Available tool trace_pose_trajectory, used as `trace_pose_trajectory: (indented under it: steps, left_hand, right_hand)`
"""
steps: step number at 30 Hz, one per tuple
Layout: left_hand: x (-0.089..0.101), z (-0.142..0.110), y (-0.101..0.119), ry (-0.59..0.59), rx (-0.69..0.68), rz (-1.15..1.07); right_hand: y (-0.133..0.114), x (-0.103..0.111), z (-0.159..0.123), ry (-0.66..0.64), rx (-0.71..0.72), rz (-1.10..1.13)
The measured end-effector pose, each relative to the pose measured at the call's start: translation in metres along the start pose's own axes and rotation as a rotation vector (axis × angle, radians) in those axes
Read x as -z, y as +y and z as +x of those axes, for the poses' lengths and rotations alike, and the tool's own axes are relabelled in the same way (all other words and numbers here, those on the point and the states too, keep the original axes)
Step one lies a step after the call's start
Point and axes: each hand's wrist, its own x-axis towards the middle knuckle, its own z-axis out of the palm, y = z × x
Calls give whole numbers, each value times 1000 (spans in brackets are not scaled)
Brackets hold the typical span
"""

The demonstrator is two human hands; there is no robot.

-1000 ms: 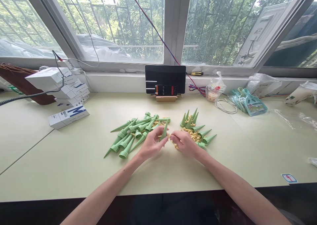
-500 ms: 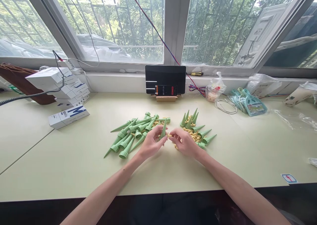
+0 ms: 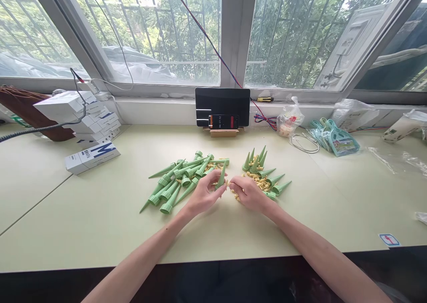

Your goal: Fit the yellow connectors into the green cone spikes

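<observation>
A green plastic watering spike (image 3: 221, 177) is gripped in my left hand (image 3: 206, 193), its pointed end up. My right hand (image 3: 247, 193) is closed in a pinch on a small yellow valve piece (image 3: 228, 184) close beside the spike; my fingers partly cover it. Left of my hands lies a heap of green spikes (image 3: 170, 189), pointing various ways, with some yellow pieces among them. To the right, several green spikes (image 3: 255, 161) stand tip up, and others lie by a pile of yellow valve pieces (image 3: 263, 181), partly behind my right hand.
At the back a phone (image 3: 224, 121) showing a timer leans against a black tablet (image 3: 223, 101). White boxes (image 3: 95, 116) are stacked at the left. A plastic bag (image 3: 289, 118), a coiled white cable (image 3: 304, 144) and teal hangers (image 3: 336, 138) lie at the back right.
My right hand has turned slightly, its fingers curling tighter around the yellow piece. The spike in my left hand has tilted a little to the right. Both piles look the same.
</observation>
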Motion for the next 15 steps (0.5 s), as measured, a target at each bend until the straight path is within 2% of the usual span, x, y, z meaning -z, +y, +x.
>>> trace_pose_trajectory:
  steps: [6, 15]
  left_hand:
    - [0, 0, -2, -17, 3, -37]
    - [0, 2, 6, -27, 88, -72]
  right_hand:
    - [1, 0, 0, -28, -6, -19]
    - [1, 0, 0, -33, -35, -9]
